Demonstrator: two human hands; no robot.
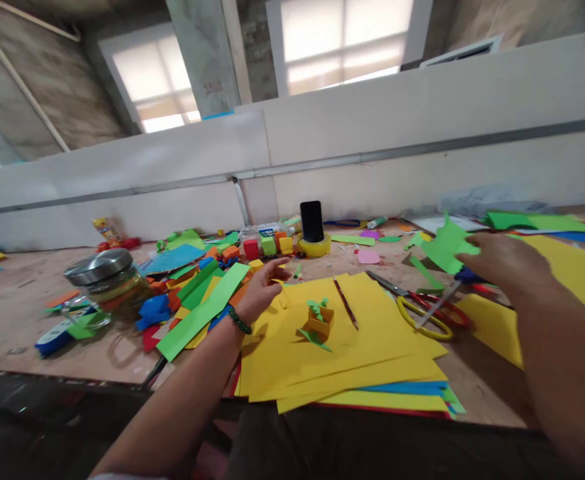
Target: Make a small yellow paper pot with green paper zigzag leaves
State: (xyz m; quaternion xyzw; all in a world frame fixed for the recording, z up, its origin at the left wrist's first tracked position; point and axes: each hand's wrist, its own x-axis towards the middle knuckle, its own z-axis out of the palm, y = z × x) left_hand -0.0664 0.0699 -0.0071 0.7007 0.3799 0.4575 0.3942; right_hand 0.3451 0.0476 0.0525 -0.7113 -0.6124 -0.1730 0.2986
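My left hand (262, 291), with a dark green bead bracelet at the wrist, hovers at the left edge of the yellow paper sheets (292, 367), fingers apart and holding nothing. At right, my slightly blurred right hand (505, 263) has its fingertips closed on a jagged piece of green paper (445, 245). Beneath it lie yellow-handled scissors (437, 331), red-handled scissors (465, 313) and a dark blue item I cannot make out. On the yellow sheets stand a small orange-yellow paper pot (321, 323) with green paper leaves and a dark red pencil (346, 303).
Left of the sheets lie green paper strips (202, 313), coloured scraps and a lidded glass jar (115, 283). Small paper cubes (268, 246) and a phone (311, 221) in a yellow stand (315, 247) are behind. More yellow paper (572, 267) lies at right. A white partition (372, 140) closes the back.
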